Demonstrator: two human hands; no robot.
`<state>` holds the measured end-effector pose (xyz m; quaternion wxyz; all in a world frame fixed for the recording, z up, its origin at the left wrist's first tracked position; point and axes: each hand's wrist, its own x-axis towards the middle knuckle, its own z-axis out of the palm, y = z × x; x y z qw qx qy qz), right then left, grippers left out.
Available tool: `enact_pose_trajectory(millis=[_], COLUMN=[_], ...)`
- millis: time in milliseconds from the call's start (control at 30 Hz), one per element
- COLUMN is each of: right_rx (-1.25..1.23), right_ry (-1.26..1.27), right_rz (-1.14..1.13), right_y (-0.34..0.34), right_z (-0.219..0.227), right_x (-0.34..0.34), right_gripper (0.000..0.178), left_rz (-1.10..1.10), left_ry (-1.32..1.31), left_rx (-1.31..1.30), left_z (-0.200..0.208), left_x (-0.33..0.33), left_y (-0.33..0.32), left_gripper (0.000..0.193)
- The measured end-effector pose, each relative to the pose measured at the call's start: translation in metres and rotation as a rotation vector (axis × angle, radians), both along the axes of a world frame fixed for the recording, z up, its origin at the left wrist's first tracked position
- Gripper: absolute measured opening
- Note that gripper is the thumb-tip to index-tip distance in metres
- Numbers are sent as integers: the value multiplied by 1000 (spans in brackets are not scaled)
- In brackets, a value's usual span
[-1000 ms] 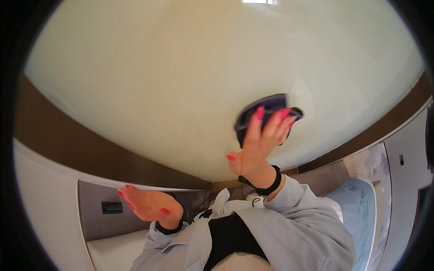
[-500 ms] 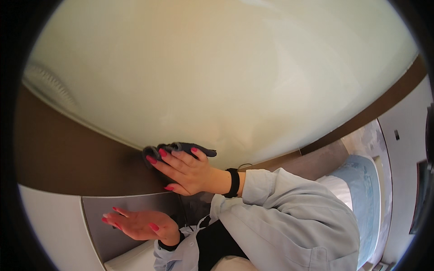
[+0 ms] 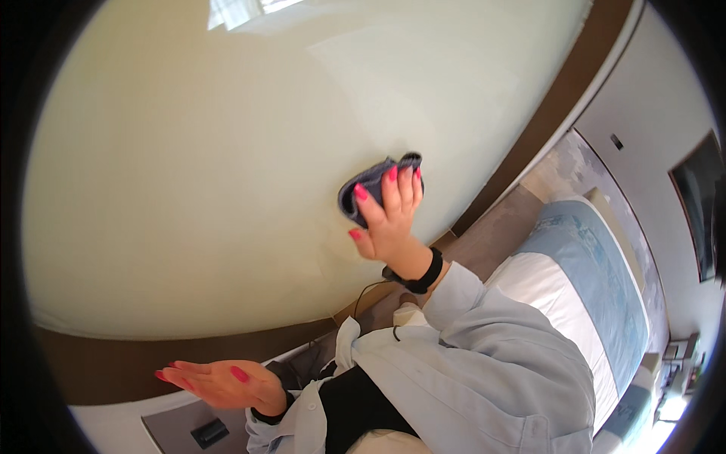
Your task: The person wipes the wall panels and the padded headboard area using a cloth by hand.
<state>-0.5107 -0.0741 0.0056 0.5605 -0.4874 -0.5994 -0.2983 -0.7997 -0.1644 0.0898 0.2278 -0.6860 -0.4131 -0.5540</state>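
Observation:
Flat against a large pale, glossy glass-like panel lies a bunched dark grey cloth. My right hand, wearing a black wristband, presses that cloth with its fingers spread over it. Parts of the cloth stick out past the fingertips and beside the thumb. Lower left, my left hand is held with fingers stretched out and nothing in it. It is nearest to the panel's dark brown lower frame.
Brown framing also bounds the panel on the right. Beyond it stands a bed with white bedding and a blue runner. A dark wall screen hangs at far right. Near my left hand is a small black fitting.
My right hand has carried the cloth from the panel's lower edge up and right onto its middle. The view has turned, showing more bed. My left hand stays open, slightly lower.

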Motion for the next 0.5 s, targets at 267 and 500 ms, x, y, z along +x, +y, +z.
enact_pose_trajectory(millis=[267,500], right_rx=[53,47], right_ry=[235,298], right_rz=[-41,-59], right_y=[20,28], right_z=[9,-7], right_x=[163,288], right_gripper=[65,72], left_rz=[130,22], left_ry=[-65,-312], left_rx=[165,-33], left_z=[15,40], left_x=[5,57], left_y=[43,50], left_gripper=[58,56])
